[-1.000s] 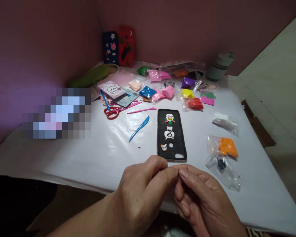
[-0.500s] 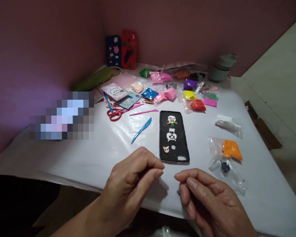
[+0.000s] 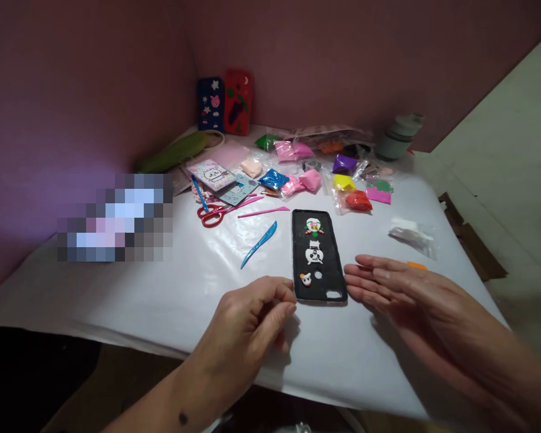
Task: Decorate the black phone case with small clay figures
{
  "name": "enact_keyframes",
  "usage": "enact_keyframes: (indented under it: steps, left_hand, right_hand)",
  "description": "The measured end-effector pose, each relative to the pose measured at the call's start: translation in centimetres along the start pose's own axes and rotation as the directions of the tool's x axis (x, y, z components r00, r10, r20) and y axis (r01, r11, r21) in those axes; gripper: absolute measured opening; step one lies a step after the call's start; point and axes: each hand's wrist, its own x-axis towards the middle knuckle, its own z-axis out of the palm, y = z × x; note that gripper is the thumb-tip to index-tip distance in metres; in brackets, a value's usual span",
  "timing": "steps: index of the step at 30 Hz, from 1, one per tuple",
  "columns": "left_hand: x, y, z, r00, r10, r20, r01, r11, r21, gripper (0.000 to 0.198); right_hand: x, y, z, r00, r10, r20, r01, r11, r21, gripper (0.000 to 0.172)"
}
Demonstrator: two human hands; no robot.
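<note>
A black phone case (image 3: 322, 273) lies flat on the white-covered table, decorated with small clay figures: a green-and-white one (image 3: 314, 227), a white one (image 3: 314, 255) and a small orange-and-white one (image 3: 306, 279). My left hand (image 3: 256, 325) is just off its lower left corner, thumb and fingers pinched together; whatever they hold, if anything, is too small to make out. On the case's right side my right hand (image 3: 401, 285) is stretched out flat, fingers straight and nothing gripped. Left of the case lie a blue modelling knife (image 3: 258, 244) and a pink modelling tool (image 3: 264, 212).
Red-handled scissors (image 3: 211, 215) and cards (image 3: 211, 174) lie farther back. Several bags of coloured clay (image 3: 345, 182) spread behind the case. A white clay bag (image 3: 408, 230) is at right. Blue (image 3: 210, 103) and red (image 3: 238, 102) decorated cases lean on the wall near a bottle (image 3: 394, 139).
My right hand has moved right and away from me, and its curled fingers have straightened, covering most of the orange clay bag. My left hand remains pinched near the case.
</note>
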Motion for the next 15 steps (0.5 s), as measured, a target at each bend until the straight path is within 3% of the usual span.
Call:
enact_keyframes:
  steps: [4, 9, 12, 15]
  left_hand:
    - [0.3, 0.1, -0.2, 0.998, -0.064, -0.016, 0.061, 0.987, -0.148, 0.020]
    - [0.3, 0.3, -0.7, 0.975, -0.217, 0.050, 0.223, 0.947, -0.231, 0.020]
    - [0.4, 0.5, -0.9, 0.966, -0.245, 0.078, 0.257, 0.940, -0.225, 0.022]
    - [0.4, 0.6, -0.9, 0.971, -0.232, 0.054, 0.238, 0.944, -0.227, 0.019]
  right_hand:
    - [0.7, -0.5, 1.1, 0.994, 0.092, 0.057, -0.096, 0.993, 0.068, 0.012]
    - [1.6, -0.6, 2.2, 0.946, 0.160, 0.282, -0.178, 0.983, 0.039, 0.007]
    - [2.2, -0.4, 3.2, 0.935, 0.284, 0.212, -0.313, 0.943, 0.114, 0.008]
    - [2.5, 0.0, 3.8, 0.928, 0.327, 0.175, -0.357, 0.918, 0.175, 0.014]
